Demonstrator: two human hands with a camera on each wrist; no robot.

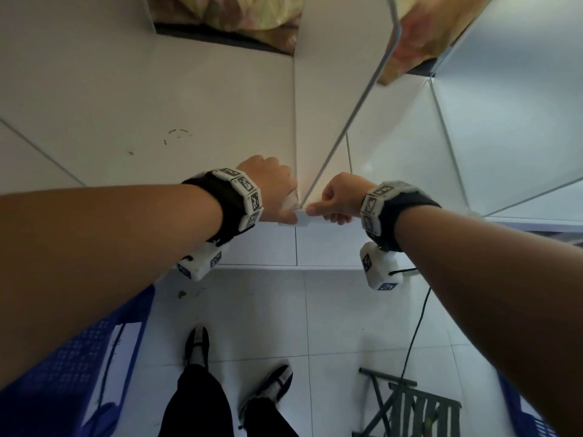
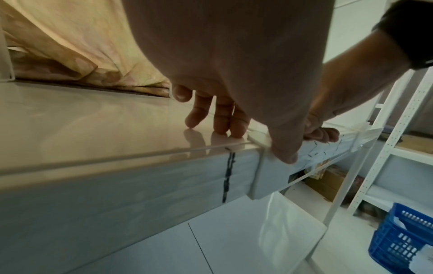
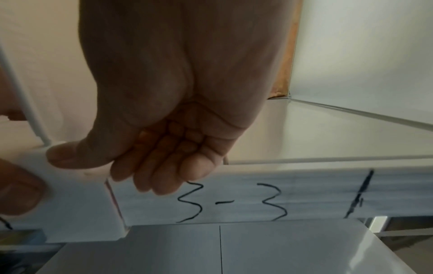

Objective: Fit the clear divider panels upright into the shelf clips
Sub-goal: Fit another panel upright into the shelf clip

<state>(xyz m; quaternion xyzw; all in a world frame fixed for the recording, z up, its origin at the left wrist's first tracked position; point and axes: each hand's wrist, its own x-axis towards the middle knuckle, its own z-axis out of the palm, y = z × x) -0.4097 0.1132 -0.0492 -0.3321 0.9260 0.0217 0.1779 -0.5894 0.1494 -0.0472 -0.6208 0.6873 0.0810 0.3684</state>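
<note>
A white shelf clip (image 1: 301,218) sits on the shelf's front edge (image 1: 258,244). A clear divider panel (image 1: 315,121) stands upright from it and runs to the back. My left hand (image 1: 280,197) rests its straight fingers (image 2: 220,118) on the shelf top, with the thumb pressing the clip (image 2: 264,178) on its front face. My right hand (image 1: 334,200) has its fingers curled into the palm, and its thumb (image 3: 70,157) presses down on the top of the clip (image 3: 77,204). The panel's front edge (image 3: 25,96) rises just left of that thumb.
More clear panels (image 1: 441,121) stand on the shelf to the right. Patterned cloth (image 1: 227,14) fills the back. "3-3" (image 3: 232,202) is written on the shelf front. Blue crates (image 1: 63,357) (image 2: 403,241), a folding stool (image 1: 410,405) and a cable (image 1: 416,326) are on the floor.
</note>
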